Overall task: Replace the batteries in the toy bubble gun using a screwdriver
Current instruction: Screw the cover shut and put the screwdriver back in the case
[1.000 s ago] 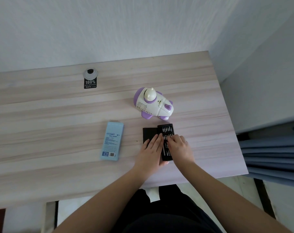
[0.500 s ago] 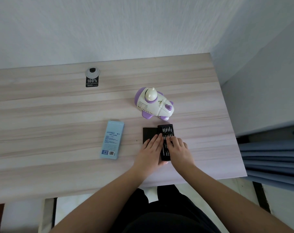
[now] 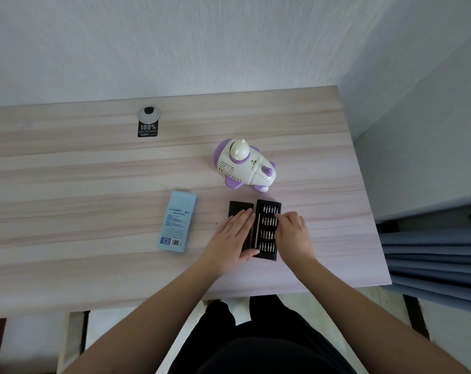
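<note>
Nearest, left hand flat, fingers straight, pressing the black case lid; right hand, fingers curled onto the bit rows of the open screwdriver kit, grasp unclear. Blue battery pack lies left, apart. Beyond, purple-and-white toy bubble gun stands on the wooden table; farthest, grommet with black tag

Under the left hand, a black screwdriver case with silver bits; beyond it a white-and-purple bubble gun; left — a pale blue box — on the striped pale-wood worktop.
</note>
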`<action>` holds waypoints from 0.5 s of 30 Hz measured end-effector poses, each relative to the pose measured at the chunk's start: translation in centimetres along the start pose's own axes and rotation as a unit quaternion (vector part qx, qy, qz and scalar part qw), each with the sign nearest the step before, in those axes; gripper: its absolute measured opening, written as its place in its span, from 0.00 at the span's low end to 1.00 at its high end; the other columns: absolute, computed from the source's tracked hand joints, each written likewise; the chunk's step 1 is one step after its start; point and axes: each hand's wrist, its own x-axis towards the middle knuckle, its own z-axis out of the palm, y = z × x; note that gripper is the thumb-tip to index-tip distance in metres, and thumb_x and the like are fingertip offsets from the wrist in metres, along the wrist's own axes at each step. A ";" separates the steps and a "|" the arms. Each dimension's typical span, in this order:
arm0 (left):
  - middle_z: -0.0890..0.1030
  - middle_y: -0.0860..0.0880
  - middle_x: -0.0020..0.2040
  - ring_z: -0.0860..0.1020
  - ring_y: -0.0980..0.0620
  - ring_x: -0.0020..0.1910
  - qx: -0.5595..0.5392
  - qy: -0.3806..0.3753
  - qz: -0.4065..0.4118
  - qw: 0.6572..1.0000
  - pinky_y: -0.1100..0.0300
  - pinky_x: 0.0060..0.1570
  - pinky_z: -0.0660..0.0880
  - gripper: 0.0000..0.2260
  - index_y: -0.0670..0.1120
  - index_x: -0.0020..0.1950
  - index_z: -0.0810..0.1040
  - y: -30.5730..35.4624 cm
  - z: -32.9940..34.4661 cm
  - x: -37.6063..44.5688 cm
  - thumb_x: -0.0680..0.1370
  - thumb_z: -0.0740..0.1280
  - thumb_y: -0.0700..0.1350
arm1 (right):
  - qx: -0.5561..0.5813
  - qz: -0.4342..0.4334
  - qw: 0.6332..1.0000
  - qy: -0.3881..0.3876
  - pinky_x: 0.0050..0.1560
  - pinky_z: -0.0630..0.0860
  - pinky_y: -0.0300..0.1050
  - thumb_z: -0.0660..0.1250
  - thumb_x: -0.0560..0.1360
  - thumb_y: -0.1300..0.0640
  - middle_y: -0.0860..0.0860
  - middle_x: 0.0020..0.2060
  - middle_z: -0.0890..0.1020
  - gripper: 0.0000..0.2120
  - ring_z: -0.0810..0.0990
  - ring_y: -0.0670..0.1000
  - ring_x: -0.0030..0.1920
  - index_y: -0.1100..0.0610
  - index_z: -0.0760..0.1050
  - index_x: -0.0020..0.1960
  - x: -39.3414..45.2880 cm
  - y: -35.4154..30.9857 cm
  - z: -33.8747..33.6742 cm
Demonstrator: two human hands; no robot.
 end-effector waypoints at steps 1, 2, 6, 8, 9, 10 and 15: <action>0.63 0.45 0.76 0.62 0.48 0.74 -0.010 0.029 -0.030 0.999 0.52 0.71 0.60 0.33 0.43 0.76 0.60 0.1 0.0 -0.1 0.77 0.57 0.60 | 0.021 0.019 1.000 0.012 0.46 0.78 0.57 0.67 0.72 0.68 0.59 0.47 0.78 0.12 0.77 0.62 0.45 0.63 0.79 0.54 0.6 0.2 -0.4; 0.66 0.44 0.74 0.65 0.46 0.71 -0.022 0.056 -0.068 0.996 0.51 0.69 0.64 0.30 0.42 0.76 0.62 0.3 0.0 -0.1 0.78 0.57 0.57 | 0.037 0.038 0.999 0.011 0.50 0.76 0.56 0.66 0.74 0.66 0.59 0.50 0.78 0.11 0.76 0.62 0.49 0.62 0.79 0.57 1.2 0.4 -0.7; 0.70 0.39 0.70 0.70 0.40 0.69 -0.068 0.076 -0.244 0.965 0.47 0.68 0.67 0.26 0.40 0.73 0.66 1.2 0.3 0.9 0.78 0.64 0.49 | 0.056 0.087 0.991 -0.079 0.64 0.68 0.50 0.62 0.79 0.52 0.55 0.62 0.71 0.20 0.68 0.56 0.63 0.56 0.70 0.69 3.7 0.8 -1.4; 0.72 0.38 0.68 0.72 0.38 0.67 -0.065 0.060 -0.267 0.960 0.46 0.65 0.70 0.26 0.38 0.72 0.68 1.7 0.4 1.7 0.77 0.65 0.49 | 0.051 0.076 0.990 -0.109 0.66 0.65 0.49 0.64 0.78 0.49 0.53 0.65 0.70 0.23 0.66 0.55 0.66 0.54 0.68 0.71 4.6 0.8 -1.3; 0.73 0.38 0.68 0.73 0.38 0.66 -0.063 0.050 -0.272 0.959 0.46 0.64 0.71 0.27 0.38 0.71 0.69 1.9 0.4 2.0 0.76 0.64 0.51 | 0.044 0.067 0.989 -0.121 0.67 0.64 0.49 0.65 0.77 0.48 0.53 0.65 0.69 0.25 0.65 0.55 0.66 0.54 0.67 0.72 4.9 0.7 -1.3; 0.74 0.39 0.67 0.73 0.39 0.65 -0.057 0.043 -0.277 0.958 0.47 0.63 0.72 0.28 0.38 0.71 0.69 2.1 0.4 2.3 0.76 0.61 0.53 | 0.035 0.059 0.989 -0.133 0.67 0.64 0.49 0.66 0.77 0.47 0.52 0.65 0.69 0.26 0.65 0.54 0.66 0.53 0.67 0.72 5.1 0.7 -1.2; 0.71 0.42 0.71 0.69 0.42 0.71 -0.022 0.028 -0.274 0.961 0.48 0.66 0.70 0.31 0.40 0.74 0.65 2.1 1.1 2.5 0.77 0.57 0.58 | 0.032 0.068 0.989 -0.127 0.66 0.64 0.47 0.70 0.73 0.47 0.51 0.62 0.70 0.25 0.66 0.54 0.64 0.51 0.70 0.68 4.8 1.4 -0.8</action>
